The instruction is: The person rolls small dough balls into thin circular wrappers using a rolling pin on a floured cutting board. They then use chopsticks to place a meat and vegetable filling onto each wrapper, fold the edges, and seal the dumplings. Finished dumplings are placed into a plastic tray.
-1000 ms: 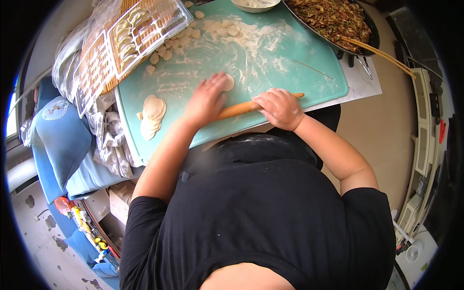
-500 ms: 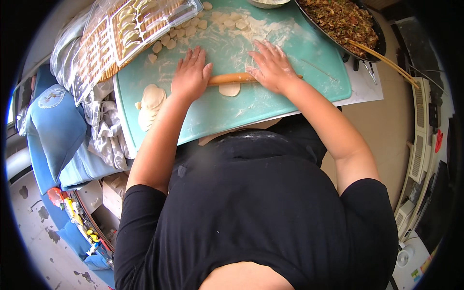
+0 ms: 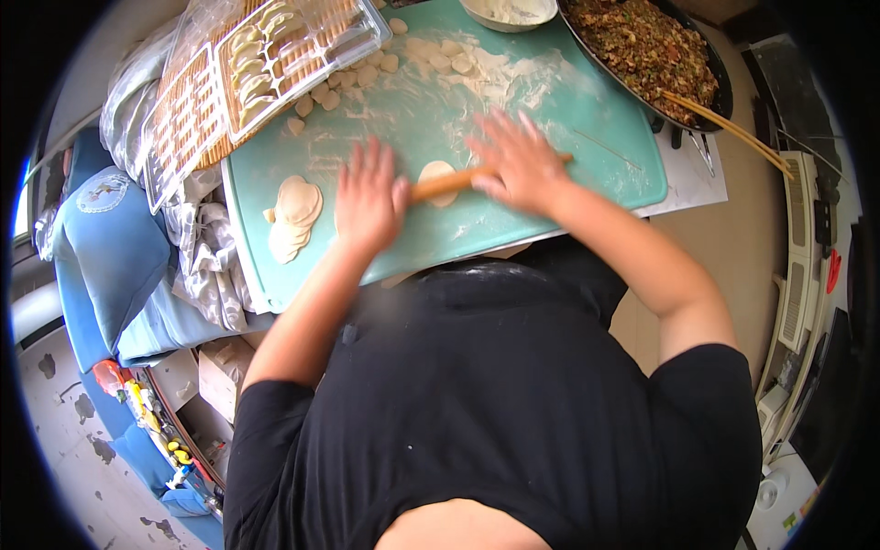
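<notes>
My left hand and my right hand lie palm down over the two ends of a wooden rolling pin, fingers stretched out and slightly blurred. Under the pin, between my hands, is a round dough wrapper on a floury green mat. Left of my left hand sits an overlapping stack of rolled wrappers. Several small flattened dough pieces are scattered with loose flour toward the mat's far side.
At the far left, a clear plastic tray on woven wicker holds several folded dumplings. A bowl of flour stands at the far edge. Far right is a dark pan of chopped filling with chopsticks across its rim.
The left end of the rolling pin has shifted toward me with my left hand, so the pin slants more. The wrapper now shows on the pin's far side.
</notes>
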Available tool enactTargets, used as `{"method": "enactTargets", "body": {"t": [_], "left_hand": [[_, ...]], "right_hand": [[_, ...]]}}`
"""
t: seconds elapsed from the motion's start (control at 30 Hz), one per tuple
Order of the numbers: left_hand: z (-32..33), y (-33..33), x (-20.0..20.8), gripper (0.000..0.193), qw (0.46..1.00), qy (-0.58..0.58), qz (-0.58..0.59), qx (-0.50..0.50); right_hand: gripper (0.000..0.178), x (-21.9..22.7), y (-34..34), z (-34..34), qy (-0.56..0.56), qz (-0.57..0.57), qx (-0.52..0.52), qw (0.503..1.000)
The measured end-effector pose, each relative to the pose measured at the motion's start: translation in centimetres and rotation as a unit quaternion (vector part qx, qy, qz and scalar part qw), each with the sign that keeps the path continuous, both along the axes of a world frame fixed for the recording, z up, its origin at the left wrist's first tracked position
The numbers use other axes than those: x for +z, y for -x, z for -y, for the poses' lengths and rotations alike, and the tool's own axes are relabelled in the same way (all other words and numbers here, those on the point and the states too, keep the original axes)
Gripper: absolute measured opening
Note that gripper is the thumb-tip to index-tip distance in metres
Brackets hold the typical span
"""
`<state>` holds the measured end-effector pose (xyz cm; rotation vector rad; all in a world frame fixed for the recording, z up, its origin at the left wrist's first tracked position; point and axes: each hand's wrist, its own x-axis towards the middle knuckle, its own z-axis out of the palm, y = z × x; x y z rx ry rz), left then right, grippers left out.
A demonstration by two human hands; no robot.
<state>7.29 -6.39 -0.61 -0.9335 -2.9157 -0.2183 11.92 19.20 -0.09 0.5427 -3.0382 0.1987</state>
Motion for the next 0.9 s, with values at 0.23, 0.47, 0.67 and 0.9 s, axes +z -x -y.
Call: {"method": "enactTargets", "body": {"t": [0.23,0.47,0.67,0.9], "left_hand": [[-0.1,5.0,-1.3,0.05,0.99,-0.059,0.008,0.127],[-0.1,-2.2,-0.1,0.05,1.0,-0.01,0.028,0.011],[-1.2,4.1,-0.7,0.052,0.992,-0.04,-0.008,0.121],[0.1,-3.1,-0.3,0.055,0.999,0.01,0.028,0.01]], "right_hand": [[0.053,1.6,4.5,0.5,-0.044,-0.002,-0.01,0.999],[0.055,1.0,-1.1,-1.1,-0.012,0.018,0.062,0.998],[0.053,0.3,3.3,-1.4,0.003,0.004,-0.021,1.0],[0.055,1.2,-2.9,-2.0,-0.012,0.059,0.034,0.998]]}}
